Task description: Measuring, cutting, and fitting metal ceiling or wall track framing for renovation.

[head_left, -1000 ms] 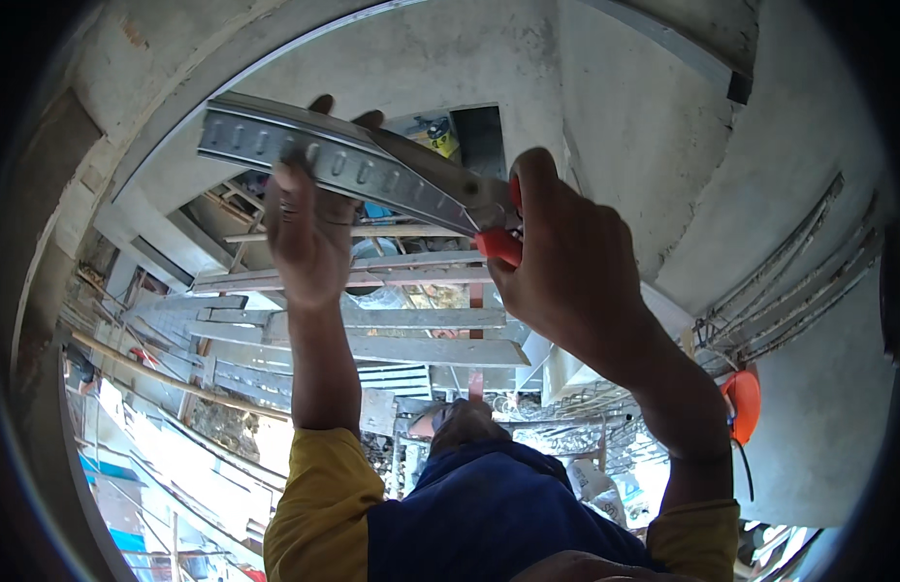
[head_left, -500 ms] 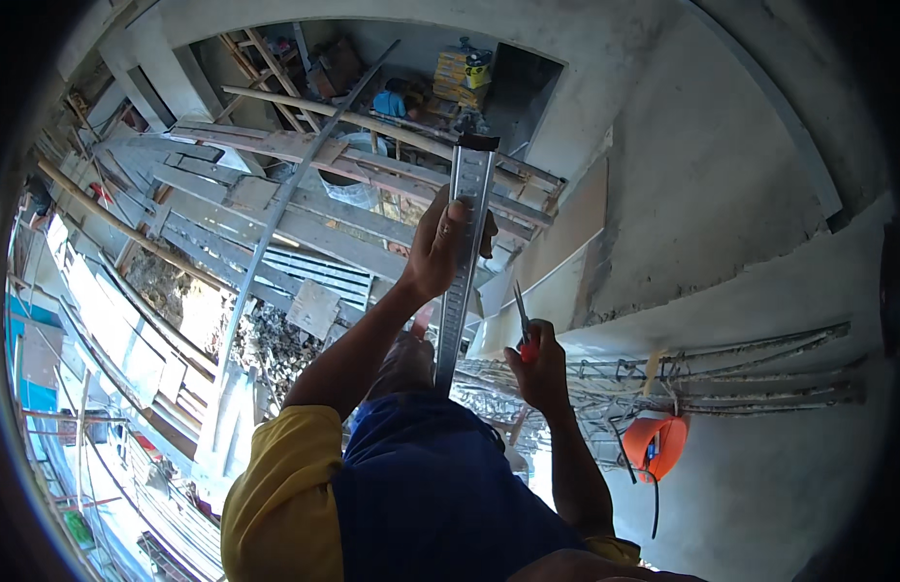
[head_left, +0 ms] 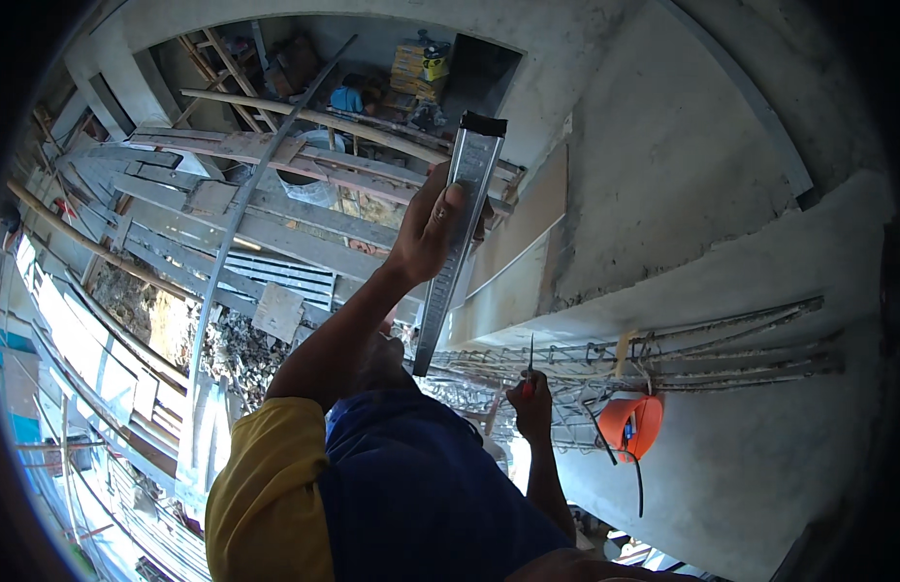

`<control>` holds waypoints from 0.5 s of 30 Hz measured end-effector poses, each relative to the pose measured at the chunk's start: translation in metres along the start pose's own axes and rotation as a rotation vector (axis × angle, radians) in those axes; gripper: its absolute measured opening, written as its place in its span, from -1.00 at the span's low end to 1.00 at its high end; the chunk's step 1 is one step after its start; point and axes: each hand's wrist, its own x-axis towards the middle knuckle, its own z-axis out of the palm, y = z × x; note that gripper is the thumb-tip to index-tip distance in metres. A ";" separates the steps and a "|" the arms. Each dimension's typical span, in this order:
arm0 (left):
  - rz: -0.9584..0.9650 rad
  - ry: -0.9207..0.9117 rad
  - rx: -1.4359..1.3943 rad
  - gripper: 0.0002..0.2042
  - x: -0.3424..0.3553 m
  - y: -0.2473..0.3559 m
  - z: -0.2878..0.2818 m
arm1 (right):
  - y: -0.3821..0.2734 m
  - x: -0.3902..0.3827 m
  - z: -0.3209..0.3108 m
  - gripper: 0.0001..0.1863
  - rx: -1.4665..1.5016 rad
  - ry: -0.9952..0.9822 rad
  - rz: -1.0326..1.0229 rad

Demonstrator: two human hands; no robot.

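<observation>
My left hand point(head_left: 433, 215) grips a long, slotted metal channel point(head_left: 471, 165) with a dark end cap, held steeply angled in front of me at the centre of the view. My fingers wrap round it near its upper part, thumb on its face. Lower and further right, my right hand point(head_left: 531, 402) is closed on red-handled metal snips point(head_left: 530, 383), their narrow blades pointing upward, apart from the channel.
Below lie wooden planks point(head_left: 314, 238), bamboo poles point(head_left: 101, 242), a long metal strip point(head_left: 237, 213), a bucket point(head_left: 305, 175) and stacked sacks point(head_left: 411, 73). On the right are a concrete wall point(head_left: 722, 446), protruding rebar point(head_left: 760, 320) and an orange helmet point(head_left: 636, 427).
The channel has swung from roughly crosswise to steeply upright in my left hand. The snips were on the channel; my right hand has drawn them away and down. The view has shifted.
</observation>
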 end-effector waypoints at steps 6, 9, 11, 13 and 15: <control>0.077 0.015 0.140 -0.40 0.008 -0.007 0.006 | 0.010 -0.004 0.000 -0.52 -0.054 0.051 -0.038; 0.078 0.008 0.281 -0.34 0.008 -0.008 0.006 | 0.000 -0.003 -0.004 -0.52 -0.009 0.038 -0.015; 0.054 0.021 0.305 -0.31 0.008 -0.001 0.011 | -0.008 -0.001 -0.008 -0.49 -0.023 0.027 -0.011; 0.006 0.006 0.313 -0.30 0.009 0.004 0.015 | -0.019 -0.001 -0.012 -0.47 -0.019 0.012 -0.049; -0.083 -0.029 0.392 -0.33 0.011 0.009 0.016 | -0.030 0.000 -0.015 -0.48 -0.005 0.006 -0.029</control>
